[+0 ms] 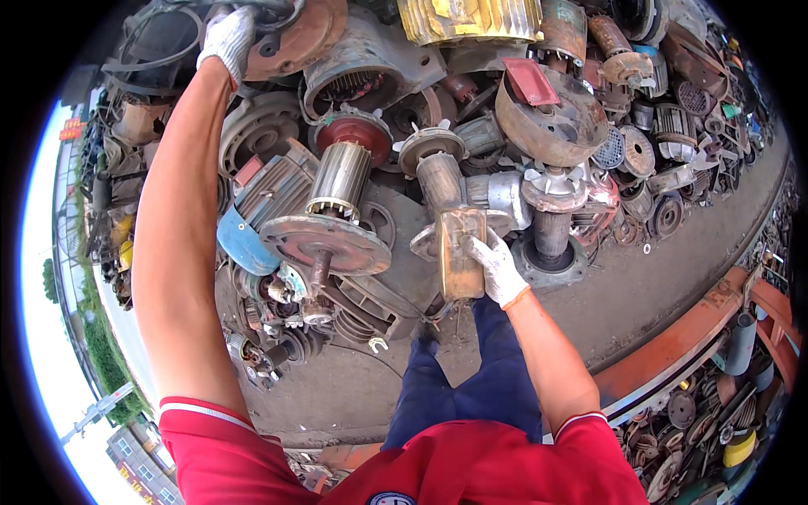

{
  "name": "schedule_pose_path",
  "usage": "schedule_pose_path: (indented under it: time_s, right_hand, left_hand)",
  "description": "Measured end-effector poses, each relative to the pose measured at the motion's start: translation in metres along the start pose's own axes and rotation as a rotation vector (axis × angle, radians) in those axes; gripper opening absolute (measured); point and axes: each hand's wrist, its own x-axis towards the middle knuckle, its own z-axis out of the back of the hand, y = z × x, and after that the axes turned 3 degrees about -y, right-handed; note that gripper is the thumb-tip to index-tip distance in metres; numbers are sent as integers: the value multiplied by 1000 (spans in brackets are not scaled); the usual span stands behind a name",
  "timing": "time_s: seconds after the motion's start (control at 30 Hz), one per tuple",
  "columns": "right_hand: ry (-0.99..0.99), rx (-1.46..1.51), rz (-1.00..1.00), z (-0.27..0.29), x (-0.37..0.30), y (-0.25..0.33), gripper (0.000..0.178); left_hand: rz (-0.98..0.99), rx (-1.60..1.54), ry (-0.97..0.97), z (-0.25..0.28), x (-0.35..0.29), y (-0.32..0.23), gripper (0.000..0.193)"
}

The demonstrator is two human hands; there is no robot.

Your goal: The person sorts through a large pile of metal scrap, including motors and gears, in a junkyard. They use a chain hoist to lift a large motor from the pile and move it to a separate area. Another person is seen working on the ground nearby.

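While both arms reach into a scrap heap, the notes run as follows.

Left hand: gloved left hand (225,35) is up at the top of the heap, arm stretched long, fingers laid over the edge of a rusty disc (296,34); whether they curl round it or only press on it is hard to tell from this angle.

Right hand: gloved right hand (497,269) is closed on a tan box (459,252), fingers wrapped round its right side.

Box: upright, oblong, dirty and scuffed, held in front of the heap at picture centre, just below a shaft (439,178) and beside a grey housing (503,195).

Rotor: ribbed rotor (338,178) stands left of the box on a round rusty plate (325,244), stub axle pointing down and out.

Heap: motor casings, finned stators, fan wheels; a big brown drum (551,124) with a red flap sits upper right, a blue-edged motor (252,220) left of the rotor.

Ground: bare grey concrete (673,252) runs right of the heap.

Rail: orange steel rail (673,345) crosses lower right, with more scrap beyond it.

Person: red shirt and blue trousers show at the lower edge.
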Motion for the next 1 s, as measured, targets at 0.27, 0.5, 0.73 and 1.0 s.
schedule_pose_path:
  time_s: [0.27, 0.5, 0.73, 1.0]
  right_hand:
    - [-37, 25, 115, -40, -41, -20, 62]
    - [-143, -2, 165, -75, -105, -50, 49]
    - [-170, 0, 134, -60, -172, -92, 49]
    - [-125, 81, 105, -61, -222, -103, 53]
  left_hand:
    - [-21, 174, -71, 42, -89, 24, 62]
    - [-131, 321, -76, 73, -182, 10, 44]
    - [-92, 284, 44, 58, -263, -10, 44]
    - [-78, 373, 165, 70, -363, -26, 34]
